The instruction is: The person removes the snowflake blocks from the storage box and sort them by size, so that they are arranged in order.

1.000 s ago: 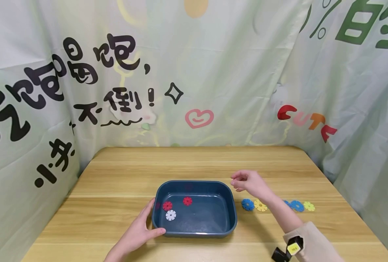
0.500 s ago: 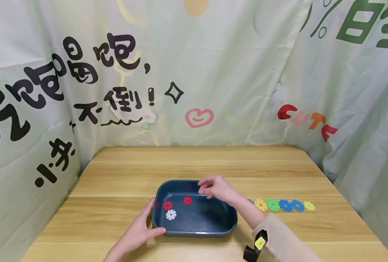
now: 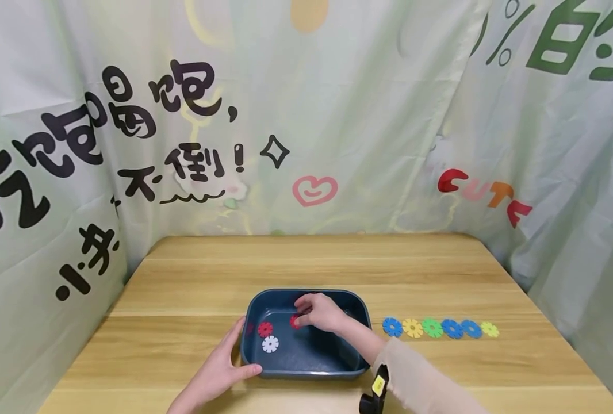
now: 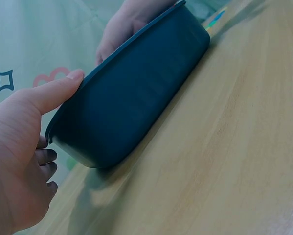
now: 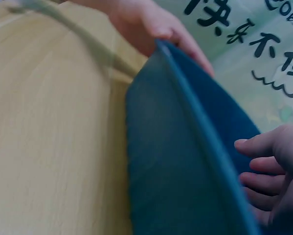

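A dark blue rectangular tub (image 3: 311, 359) stands on the wooden table. My left hand (image 3: 215, 368) grips its left end, the thumb (image 4: 63, 90) over the near rim and the fingers around the end wall. Inside the tub, a red notched plastic disc (image 3: 265, 329) and a white one (image 3: 270, 344) lie at the left. My right hand (image 3: 323, 313) reaches down into the tub, loosely bent, its fingertips right at a second red disc (image 3: 293, 321), which they partly cover. In the right wrist view, thumb and fingers (image 5: 263, 183) stand apart, with no disc visible between them.
To the right of the tub lies a row of notched discs: blue (image 3: 392, 327), yellow (image 3: 412, 328), green (image 3: 432, 328), further blue ones (image 3: 452, 329) and a small yellow-green one (image 3: 490, 329). Printed curtains (image 3: 368, 144) hang behind the table and along its sides.
My right hand has moved left from above the table near the disc row, over the tub's right part, and down to the red disc. The left hand stays on the tub.
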`<state>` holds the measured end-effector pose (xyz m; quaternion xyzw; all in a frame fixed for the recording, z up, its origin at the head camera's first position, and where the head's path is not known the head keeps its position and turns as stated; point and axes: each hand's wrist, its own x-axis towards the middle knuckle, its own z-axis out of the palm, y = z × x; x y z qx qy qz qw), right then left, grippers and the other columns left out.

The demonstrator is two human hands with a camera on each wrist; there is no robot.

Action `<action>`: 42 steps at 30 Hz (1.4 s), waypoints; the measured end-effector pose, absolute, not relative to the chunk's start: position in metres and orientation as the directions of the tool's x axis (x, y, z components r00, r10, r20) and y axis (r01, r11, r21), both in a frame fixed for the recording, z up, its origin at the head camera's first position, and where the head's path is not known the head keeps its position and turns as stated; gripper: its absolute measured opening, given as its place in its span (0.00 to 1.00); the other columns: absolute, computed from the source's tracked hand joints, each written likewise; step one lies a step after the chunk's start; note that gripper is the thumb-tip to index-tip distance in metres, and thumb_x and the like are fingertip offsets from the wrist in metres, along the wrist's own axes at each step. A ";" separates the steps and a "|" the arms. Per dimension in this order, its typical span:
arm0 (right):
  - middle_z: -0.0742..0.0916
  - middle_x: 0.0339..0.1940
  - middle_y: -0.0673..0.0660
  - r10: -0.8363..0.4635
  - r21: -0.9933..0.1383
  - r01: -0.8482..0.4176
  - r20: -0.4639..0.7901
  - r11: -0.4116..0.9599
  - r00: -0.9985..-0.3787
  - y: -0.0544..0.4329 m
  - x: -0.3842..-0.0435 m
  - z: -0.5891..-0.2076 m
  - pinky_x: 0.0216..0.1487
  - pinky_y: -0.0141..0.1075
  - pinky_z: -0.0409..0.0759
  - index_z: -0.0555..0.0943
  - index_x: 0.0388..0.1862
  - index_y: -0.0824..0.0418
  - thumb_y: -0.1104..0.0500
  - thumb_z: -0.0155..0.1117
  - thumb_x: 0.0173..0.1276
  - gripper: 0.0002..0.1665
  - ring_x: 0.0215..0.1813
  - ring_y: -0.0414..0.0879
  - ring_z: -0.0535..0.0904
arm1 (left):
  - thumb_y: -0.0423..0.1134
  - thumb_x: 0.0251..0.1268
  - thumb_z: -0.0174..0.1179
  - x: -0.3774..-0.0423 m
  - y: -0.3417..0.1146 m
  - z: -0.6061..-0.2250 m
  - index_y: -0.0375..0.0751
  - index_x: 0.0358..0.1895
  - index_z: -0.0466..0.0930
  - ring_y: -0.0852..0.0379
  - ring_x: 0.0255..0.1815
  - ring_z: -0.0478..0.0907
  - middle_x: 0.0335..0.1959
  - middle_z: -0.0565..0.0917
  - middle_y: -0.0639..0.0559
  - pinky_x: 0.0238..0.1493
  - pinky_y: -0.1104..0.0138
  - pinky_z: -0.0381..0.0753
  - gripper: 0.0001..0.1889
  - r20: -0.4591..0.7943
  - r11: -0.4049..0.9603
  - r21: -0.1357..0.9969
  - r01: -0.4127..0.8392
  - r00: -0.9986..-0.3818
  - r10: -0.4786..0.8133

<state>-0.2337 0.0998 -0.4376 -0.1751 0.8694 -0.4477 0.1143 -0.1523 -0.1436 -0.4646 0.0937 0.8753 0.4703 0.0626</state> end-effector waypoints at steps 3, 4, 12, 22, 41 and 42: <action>0.84 0.40 0.61 -0.409 -0.805 -0.218 -0.032 0.551 -0.912 0.097 -0.233 -0.444 0.41 0.39 0.78 0.79 0.47 0.71 0.65 0.72 0.52 0.23 0.42 0.52 0.79 | 0.51 0.46 0.71 -0.151 -0.144 -0.466 0.41 0.72 0.50 0.34 0.69 0.52 0.70 0.55 0.36 0.61 0.38 0.54 0.51 -0.032 0.538 0.838 0.091 -0.976 0.215; 0.84 0.40 0.61 -0.410 -0.798 -0.227 -0.028 0.559 -0.912 0.097 -0.232 -0.446 0.41 0.39 0.78 0.79 0.47 0.71 0.65 0.72 0.52 0.23 0.42 0.53 0.79 | 0.51 0.46 0.71 -0.151 -0.144 -0.467 0.41 0.72 0.50 0.34 0.69 0.52 0.70 0.55 0.35 0.61 0.38 0.54 0.51 -0.035 0.538 0.839 0.088 -0.976 0.215; 0.83 0.39 0.58 -0.465 -0.686 -0.368 0.049 0.628 -0.884 0.097 -0.233 -0.456 0.41 0.37 0.77 0.81 0.43 0.67 0.67 0.73 0.48 0.21 0.39 0.49 0.78 | 0.52 0.46 0.71 -0.152 -0.143 -0.467 0.40 0.72 0.50 0.34 0.68 0.52 0.70 0.56 0.35 0.61 0.38 0.54 0.52 -0.037 0.534 0.841 0.085 -0.976 0.213; 0.78 0.31 0.50 -0.511 -0.461 -0.493 0.096 0.737 -0.854 0.091 -0.228 -0.460 0.37 0.32 0.74 0.84 0.39 0.63 0.64 0.72 0.52 0.14 0.34 0.42 0.72 | 0.51 0.46 0.71 -0.152 -0.144 -0.467 0.41 0.72 0.50 0.34 0.68 0.52 0.70 0.56 0.35 0.60 0.37 0.54 0.51 -0.035 0.527 0.845 0.088 -0.975 0.219; 0.76 0.23 0.47 -0.524 -0.602 -0.412 -0.013 0.684 -0.852 0.091 -0.232 -0.454 0.29 0.29 0.70 0.74 0.29 0.58 0.70 0.73 0.46 0.17 0.27 0.39 0.69 | 0.50 0.46 0.71 -0.153 -0.142 -0.463 0.39 0.72 0.50 0.33 0.68 0.52 0.70 0.55 0.33 0.61 0.37 0.53 0.52 -0.028 0.537 0.838 0.095 -0.976 0.216; 0.77 0.22 0.47 -0.524 -0.613 -0.407 -0.013 0.677 -0.851 0.091 -0.232 -0.454 0.29 0.29 0.70 0.74 0.29 0.58 0.70 0.72 0.47 0.17 0.27 0.39 0.70 | 0.50 0.46 0.71 -0.153 -0.143 -0.463 0.39 0.72 0.50 0.33 0.68 0.52 0.70 0.55 0.33 0.61 0.37 0.53 0.52 -0.025 0.536 0.839 0.097 -0.976 0.216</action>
